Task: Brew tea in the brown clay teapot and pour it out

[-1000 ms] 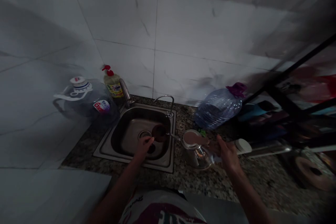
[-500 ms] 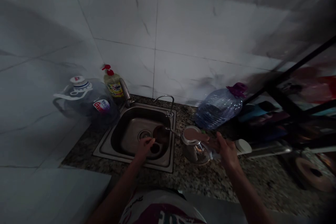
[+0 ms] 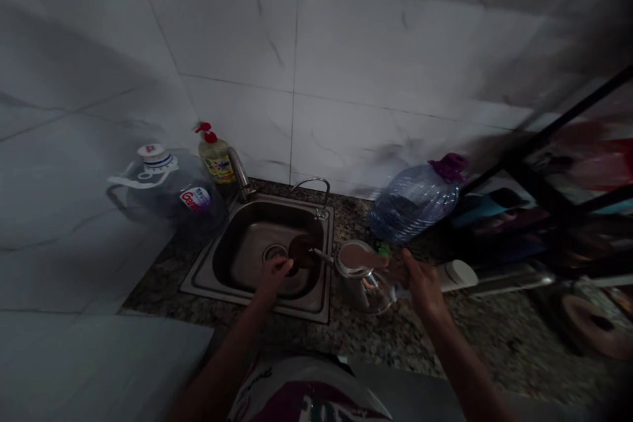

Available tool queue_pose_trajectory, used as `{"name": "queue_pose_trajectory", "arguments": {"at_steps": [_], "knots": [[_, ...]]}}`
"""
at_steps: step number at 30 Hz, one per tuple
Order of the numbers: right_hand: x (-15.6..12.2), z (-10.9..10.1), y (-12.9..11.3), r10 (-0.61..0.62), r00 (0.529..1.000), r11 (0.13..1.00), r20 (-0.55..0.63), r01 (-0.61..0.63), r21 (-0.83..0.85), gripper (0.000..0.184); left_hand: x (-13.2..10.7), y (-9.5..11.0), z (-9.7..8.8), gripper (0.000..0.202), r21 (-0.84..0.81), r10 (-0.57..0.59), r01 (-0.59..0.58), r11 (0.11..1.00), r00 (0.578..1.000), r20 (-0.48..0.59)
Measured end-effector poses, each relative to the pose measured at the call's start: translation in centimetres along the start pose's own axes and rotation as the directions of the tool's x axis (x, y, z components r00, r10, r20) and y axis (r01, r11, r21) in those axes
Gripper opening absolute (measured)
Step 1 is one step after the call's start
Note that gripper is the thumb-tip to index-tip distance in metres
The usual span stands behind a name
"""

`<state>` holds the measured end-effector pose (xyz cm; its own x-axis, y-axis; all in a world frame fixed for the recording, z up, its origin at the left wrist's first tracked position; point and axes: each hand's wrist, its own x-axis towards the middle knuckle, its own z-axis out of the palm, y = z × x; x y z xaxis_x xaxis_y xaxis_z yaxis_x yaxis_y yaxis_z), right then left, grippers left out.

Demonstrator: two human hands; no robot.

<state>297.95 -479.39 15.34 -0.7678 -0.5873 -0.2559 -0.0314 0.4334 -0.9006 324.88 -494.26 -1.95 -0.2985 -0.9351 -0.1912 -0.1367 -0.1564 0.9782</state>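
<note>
My left hand (image 3: 270,278) reaches into the steel sink (image 3: 232,277), fingers curled near the drain beside a round brown strainer (image 3: 300,252). The strainer's thin handle points right toward a steel pot (image 3: 357,277). What the left fingers grip is too dark to make out. The pot stands on the counter by the sink's right rim, with brownish liquid in it. My right hand (image 3: 420,285) is closed on the pot's handle.
A large blue water bottle (image 3: 413,201) lies tilted behind the pot. At the back left stand a dish-soap pump bottle (image 3: 216,157) and a dark jug (image 3: 171,188). A tap (image 3: 316,194) rises at the sink's rear. A black rack (image 3: 544,204) fills the right.
The pot and my right hand have shifted slightly left, closer to the sink rim. The strainer has shifted a little over the sink; my left hand stays by the drain.
</note>
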Motion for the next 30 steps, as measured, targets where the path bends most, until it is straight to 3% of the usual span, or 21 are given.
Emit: {"name": "queue_pose_trajectory", "arguments": {"at_steps": [8,14,26,30], "knots": [[1.0,-0.9,1.2,-0.019,0.998,1.000,-0.055,0.019,0.010,0.062,-0.5,0.2,-0.1,0.045,-0.010,0.013,-0.013,1.000,1.000,0.023],[0.1,-2.0,1.2,0.003,1.000,0.999,-0.022,-0.004,-0.052,0.065,-0.3,-0.2,-0.1,0.045,-0.017,0.003,-0.003,1.000,1.000,0.021],[0.8,-0.1,2.9,0.034,0.999,0.990,-0.004,-0.034,0.139,0.064,-0.6,-0.5,-0.2,0.043,-0.022,-0.004,0.005,1.000,1.000,0.016],[0.6,-0.6,2.7,0.014,0.999,0.997,-0.041,-0.011,0.077,0.064,-0.9,-0.3,-0.4,0.044,-0.022,-0.007,0.007,1.000,1.000,0.000]]}}
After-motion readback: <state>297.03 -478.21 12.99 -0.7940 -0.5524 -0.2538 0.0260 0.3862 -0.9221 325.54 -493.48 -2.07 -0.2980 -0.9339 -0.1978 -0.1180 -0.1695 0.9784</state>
